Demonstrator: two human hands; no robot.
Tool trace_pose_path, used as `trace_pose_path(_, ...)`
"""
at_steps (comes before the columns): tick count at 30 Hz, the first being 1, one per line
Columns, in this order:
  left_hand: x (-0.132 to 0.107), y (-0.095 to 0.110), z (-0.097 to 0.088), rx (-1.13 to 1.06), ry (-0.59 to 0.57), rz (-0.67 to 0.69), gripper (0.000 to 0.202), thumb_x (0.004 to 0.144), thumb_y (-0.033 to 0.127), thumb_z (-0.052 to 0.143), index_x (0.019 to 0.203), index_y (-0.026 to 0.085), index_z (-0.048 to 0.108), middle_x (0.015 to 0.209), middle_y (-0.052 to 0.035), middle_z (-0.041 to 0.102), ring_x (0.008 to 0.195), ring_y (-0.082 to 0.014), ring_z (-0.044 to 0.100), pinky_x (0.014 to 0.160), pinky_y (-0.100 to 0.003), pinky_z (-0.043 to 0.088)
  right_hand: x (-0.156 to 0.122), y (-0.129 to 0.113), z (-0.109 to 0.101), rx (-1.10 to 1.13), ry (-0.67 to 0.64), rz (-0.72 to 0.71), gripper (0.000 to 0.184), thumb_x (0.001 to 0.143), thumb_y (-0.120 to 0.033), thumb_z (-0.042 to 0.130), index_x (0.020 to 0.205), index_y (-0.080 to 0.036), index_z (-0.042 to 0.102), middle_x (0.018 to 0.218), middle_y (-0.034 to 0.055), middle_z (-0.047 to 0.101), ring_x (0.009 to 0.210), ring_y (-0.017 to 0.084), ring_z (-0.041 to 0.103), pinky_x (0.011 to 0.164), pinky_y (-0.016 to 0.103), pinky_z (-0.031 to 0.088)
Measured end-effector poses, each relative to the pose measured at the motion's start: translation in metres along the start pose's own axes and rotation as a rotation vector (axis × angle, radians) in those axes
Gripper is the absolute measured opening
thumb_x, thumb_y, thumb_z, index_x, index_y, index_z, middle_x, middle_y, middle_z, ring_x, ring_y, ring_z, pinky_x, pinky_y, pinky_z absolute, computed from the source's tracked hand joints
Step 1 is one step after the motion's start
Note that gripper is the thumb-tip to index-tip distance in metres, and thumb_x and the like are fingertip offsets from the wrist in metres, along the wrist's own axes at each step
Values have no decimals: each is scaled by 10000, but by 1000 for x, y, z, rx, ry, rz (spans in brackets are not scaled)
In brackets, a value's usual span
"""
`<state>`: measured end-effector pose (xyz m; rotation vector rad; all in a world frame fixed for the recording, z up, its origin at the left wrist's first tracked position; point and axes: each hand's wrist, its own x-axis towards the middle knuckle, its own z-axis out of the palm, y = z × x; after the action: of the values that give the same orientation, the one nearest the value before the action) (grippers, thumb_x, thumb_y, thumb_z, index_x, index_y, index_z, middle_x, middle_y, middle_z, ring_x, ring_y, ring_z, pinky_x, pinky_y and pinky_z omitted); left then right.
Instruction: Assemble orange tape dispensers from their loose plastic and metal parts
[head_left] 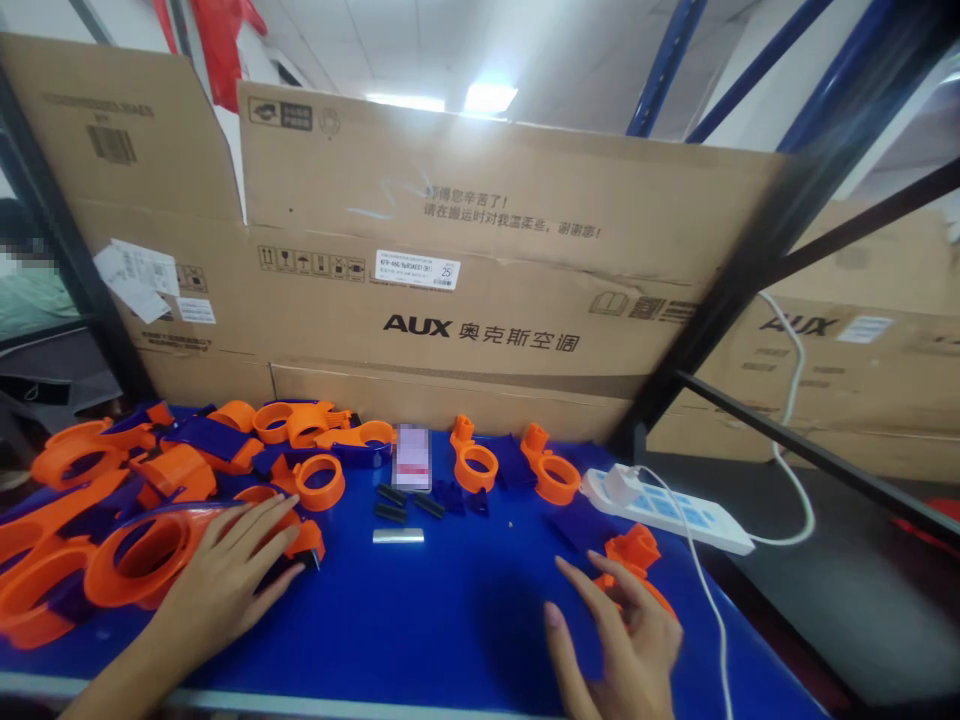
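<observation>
My left hand [225,580] lies flat with fingers stretched out on the blue table [450,620], its fingertips on an orange plastic ring part [142,555] and a small orange piece [309,540]. My right hand [622,640] hovers at the lower right with fingers spread, holding nothing. Just beyond it sits an orange part [636,555]. Between the hands, further back, lie a small silver metal strip [398,536] and a few small dark pieces [409,497].
A heap of orange and blue plastic parts [112,470] fills the left of the table. Two orange ring parts [517,465] and a phone [412,457] lie at the back. A white power strip [667,508] with its cable sits right. Cardboard boxes [480,260] wall the back.
</observation>
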<state>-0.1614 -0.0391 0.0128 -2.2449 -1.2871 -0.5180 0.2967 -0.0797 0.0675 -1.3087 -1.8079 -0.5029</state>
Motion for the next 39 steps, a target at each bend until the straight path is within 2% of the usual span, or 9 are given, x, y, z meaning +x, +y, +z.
trace_pose_path(4, 10, -2, 0, -74, -19, 89, 482, 944, 462, 633, 1384, 265, 608, 1418, -104, 641, 1255, -323, 605, 1091, -513, 397, -3, -19, 11, 116, -60, -16, 369, 961, -333, 574, 1315, -236, 614, 1353, 170, 485, 1060, 328, 526, 887, 515, 461)
trace_pose_path(7, 15, -10, 1, -86, -31, 176, 545, 958, 464, 619, 1468, 293, 533, 1376, -93, 664, 1215, -303, 624, 1098, -506, 401, -4, -32, 12, 181, -93, 2, 361, 964, -283, 571, 1319, -242, 620, 1363, 163, 482, 1107, 330, 524, 889, 502, 486)
trace_pose_path(11, 15, -25, 6, -106, 2, 275, 402, 962, 374, 627, 1361, 322, 626, 1275, -77, 697, 1183, -286, 634, 1112, -517, 417, -6, -41, 13, 243, -104, -16, 344, 964, -250, 564, 1299, -249, 641, 1360, 153, 499, 1148, 331, 532, 884, 488, 508)
trace_pose_path(13, 13, -30, 8, -94, 26, 284, 335, 954, 301, 636, 1287, 304, 666, 1312, -91, 680, 1208, -291, 621, 1109, -528, 432, -7, -42, 16, 264, -114, -26, 336, 963, -239, 565, 1288, -252, 651, 1361, 145, 508, 1169, 329, 536, 892, 484, 515)
trace_pose_path(17, 5, -30, 11, -103, 80, 235, 259, 935, 187, 631, 1157, 306, 689, 1438, -85, 629, 1256, -279, 612, 1087, -523, 475, -8, -40, 22, 290, -146, -35, 342, 962, -208, 567, 1289, -261, 650, 1359, 138, 519, 1194, 330, 543, 903, 493, 526)
trace_pose_path(24, 7, -18, 22, -115, 274, 200, 369, 862, 6, 662, 1064, 315, 660, 1350, -16, 704, 1296, -258, 598, 1052, -501, 534, -2, -51, 30, 352, -221, -133, 407, 924, -146, 588, 1308, -274, 631, 1324, 138, 545, 1185, 334, 567, 909, 501, 547)
trace_pose_path(31, 26, -22, 30, -165, 285, 172, 438, 855, 35, 709, 1169, 337, 667, 1388, 2, 679, 1405, -281, 508, 1094, -534, 516, 3, -62, 44, 402, -262, -192, 440, 894, -115, 593, 1310, -257, 616, 1313, 137, 545, 1184, 332, 551, 942, 530, 529)
trace_pose_path(36, 45, -18, 33, -205, 415, -12, 532, 852, 100, 748, 1293, 357, 601, 1364, -24, 695, 1378, -289, 545, 1111, -552, 492, 11, -68, 55, 441, -290, -197, 415, 905, -113, 588, 1291, -260, 621, 1287, 130, 566, 1158, 320, 562, 928, 517, 538)
trace_pose_path(39, 63, -15, 31, -180, 518, -60, 576, 840, 123, 775, 1321, 346, 549, 1370, -39, 690, 1382, -290, 538, 1092, -542, 502, 16, -74, 60, 471, -304, -183, 399, 911, -112, 578, 1278, -261, 627, 1278, 126, 582, 1151, 315, 572, 928, 509, 542)
